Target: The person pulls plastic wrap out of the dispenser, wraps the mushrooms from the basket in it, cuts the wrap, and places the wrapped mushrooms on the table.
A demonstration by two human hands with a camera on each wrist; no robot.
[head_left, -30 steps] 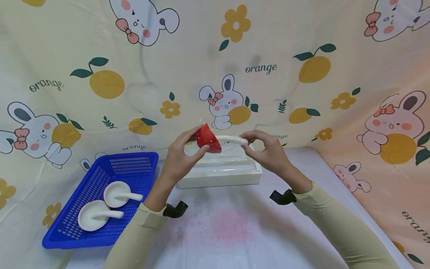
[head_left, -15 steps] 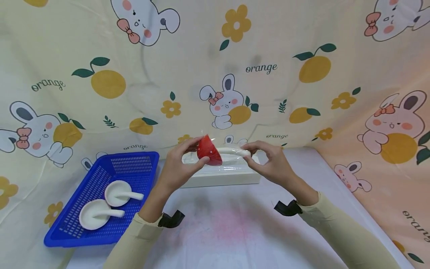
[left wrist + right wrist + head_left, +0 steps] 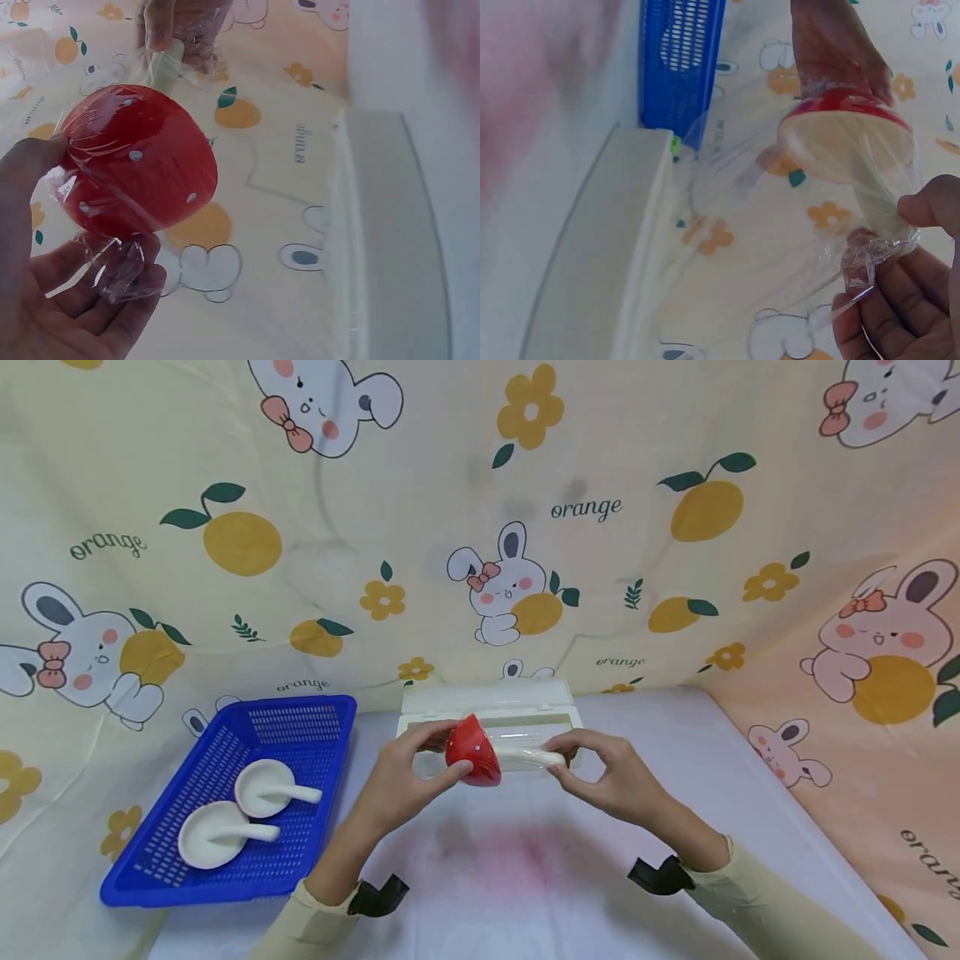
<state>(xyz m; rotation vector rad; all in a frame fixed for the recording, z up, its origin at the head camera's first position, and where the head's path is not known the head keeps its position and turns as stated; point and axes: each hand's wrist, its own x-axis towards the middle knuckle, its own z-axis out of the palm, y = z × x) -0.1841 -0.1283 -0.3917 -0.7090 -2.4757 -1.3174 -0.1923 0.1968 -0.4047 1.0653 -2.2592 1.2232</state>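
Observation:
Between both hands, a ladle with a red, white-dotted bowl (image 3: 474, 756) and a white handle (image 3: 523, 757) is held sideways above the table. My left hand (image 3: 408, 783) grips the bowl, thumb on the near side and fingers behind. At the handle's end, my right hand (image 3: 622, 777) pinches with thumb and fingers. Clear plastic film (image 3: 750, 247) covers the ladle; it bunches under the bowl in the left wrist view and around the handle end in the right wrist view. The bowl's pale inside (image 3: 832, 142) shows through the film.
Behind the hands stands a long white box (image 3: 487, 697) with its lid raised. To the left, a blue basket (image 3: 341, 752) holds two white ladles (image 3: 213, 847), bowls facing up. A patterned cloth (image 3: 420, 510) hangs at the back and right. Pink stains mark the white table (image 3: 517, 868).
Both hands have come down and nearer with the ladle, still gripping its bowl and handle. More of the white box now shows behind them. The basket stays put.

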